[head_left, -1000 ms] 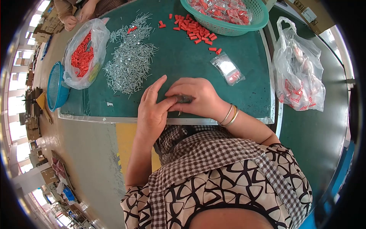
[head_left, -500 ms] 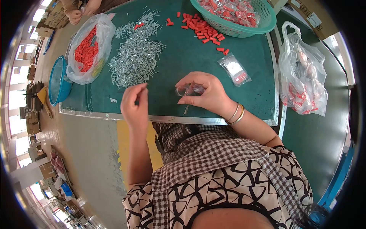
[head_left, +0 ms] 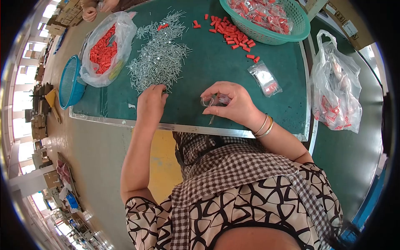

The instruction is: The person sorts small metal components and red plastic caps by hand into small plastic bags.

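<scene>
Pinching a small clear plastic bag (head_left: 210, 101) between thumb and fingertips, the right hand (head_left: 233, 104) holds it just above the green surface (head_left: 208, 71), fingers curled tight around its mouth. The bag sits in front of the screw pile (head_left: 158, 58), toward the person and off to the pile's right. The left hand (head_left: 151, 104) rests at the near edge of that same pile, fingers bent down onto the screws; whether it has any pinched between its fingertips cannot be told from this view.

Behind the pile, to its right, loose red plastic anchors (head_left: 231, 33) lie scattered on the surface, and just beyond them stands a teal basket (head_left: 298, 29) filled with packed bags. A filled sealed packet (head_left: 265, 78) lies to the right of the pile, near the right hand. Left of the pile slumps an open plastic sack of red anchors (head_left: 104, 48), with a blue basket (head_left: 68, 85) on its side just past it. Far right of the pile, off the green mat, sits a large clear bag of packets (head_left: 337, 91). Another person's hands (head_left: 100, 6) show beyond the sack, at the far edge.
</scene>
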A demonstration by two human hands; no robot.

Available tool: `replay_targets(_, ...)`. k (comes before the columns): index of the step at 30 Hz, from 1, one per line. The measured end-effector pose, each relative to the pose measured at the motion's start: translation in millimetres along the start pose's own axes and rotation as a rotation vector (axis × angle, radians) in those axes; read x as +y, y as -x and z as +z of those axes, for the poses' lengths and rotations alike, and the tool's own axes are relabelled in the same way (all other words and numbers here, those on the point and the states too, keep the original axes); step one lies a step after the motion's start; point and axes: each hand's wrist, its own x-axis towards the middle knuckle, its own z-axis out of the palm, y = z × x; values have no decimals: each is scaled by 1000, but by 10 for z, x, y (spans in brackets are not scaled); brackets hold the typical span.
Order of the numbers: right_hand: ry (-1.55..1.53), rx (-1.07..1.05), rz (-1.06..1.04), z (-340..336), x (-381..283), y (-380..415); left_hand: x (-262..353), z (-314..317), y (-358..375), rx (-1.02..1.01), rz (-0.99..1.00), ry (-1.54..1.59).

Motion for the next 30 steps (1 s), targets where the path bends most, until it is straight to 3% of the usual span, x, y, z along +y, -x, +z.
replay_targets(10,6,-15,7,18,20,-6,80,-24,-9,-94,-18,247)
replay_targets(13,-30,-8,30,13,35,-2,70,-33,-28,-66,88,193)
replay_targets(19,21,-21,3,19,25,-19,94,-62,-94,-124,80,119)
replay_targets(30,-5,-12,5,12,16,-7,87,84,-35,-4,173,116)
